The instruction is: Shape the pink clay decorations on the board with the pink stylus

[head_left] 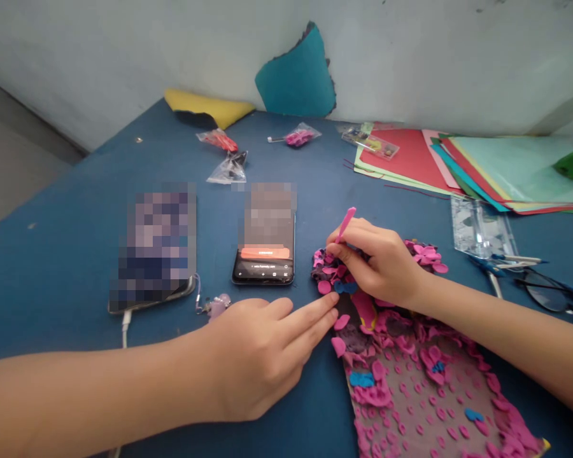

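My right hand [379,261] is closed around a small pink stick [346,224], its flat end pointing up and its lower end hidden. Beneath that hand lies a craft piece [410,381] covered in pink clay petals and small pink dots on a brownish base. Blue clay bits [361,380] and dark clay sit among the petals. My left hand [267,350] stretches its index and middle fingers to the piece's left edge, fingertips at a blue clay bow [346,287]. Nothing shows in the left hand, though its palm side is hidden.
Two phones [153,248] [263,267] lie to the left, one with a white cable [125,327]. Clay packets [302,135] sit farther back. Colored paper sheets [401,149], scissors [494,270] and eyeglasses [547,294] are at the right. A teal piece [298,76] leans on the wall.
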A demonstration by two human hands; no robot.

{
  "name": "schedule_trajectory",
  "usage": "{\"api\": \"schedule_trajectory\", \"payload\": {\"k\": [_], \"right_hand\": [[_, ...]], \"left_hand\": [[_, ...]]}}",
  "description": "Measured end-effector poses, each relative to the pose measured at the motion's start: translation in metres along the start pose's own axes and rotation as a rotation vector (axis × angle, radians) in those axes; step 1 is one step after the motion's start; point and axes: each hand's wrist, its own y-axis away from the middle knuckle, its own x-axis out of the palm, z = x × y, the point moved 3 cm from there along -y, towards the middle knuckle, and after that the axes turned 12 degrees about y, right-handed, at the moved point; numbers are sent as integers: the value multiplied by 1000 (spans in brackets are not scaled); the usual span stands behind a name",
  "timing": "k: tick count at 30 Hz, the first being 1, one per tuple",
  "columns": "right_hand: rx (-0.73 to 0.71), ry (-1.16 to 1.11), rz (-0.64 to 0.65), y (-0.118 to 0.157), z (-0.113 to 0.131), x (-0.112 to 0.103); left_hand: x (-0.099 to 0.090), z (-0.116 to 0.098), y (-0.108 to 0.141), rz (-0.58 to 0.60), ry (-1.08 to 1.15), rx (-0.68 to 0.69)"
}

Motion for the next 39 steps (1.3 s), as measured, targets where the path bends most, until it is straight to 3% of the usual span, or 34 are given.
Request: {"api": "schedule_trajectory", "payload": {"k": [6,13,21,27,29,34,39], "right_hand": [[24,-5,11,0,-2,2],[327,-211,-57,-1,-9,-5],[456,-419,101,-13,-13,-27],[366,-266,-50,-17,-5,-57],[298,-190,-15,-18,0,-60],[224,-160,235,-16,5,-53],[61,-99,173,-12,6,-46]], "left_hand": [[3,1,1,-31,2,1],[12,4,2,-178,34,15],[7,6,2,-163,-43,-5],[8,7,2,-145,-21,-12],[9,6,2,-139,-16,-15],[5,4,3,-106,-26,-18],[-5,1,2,41,-65,-14]]}}
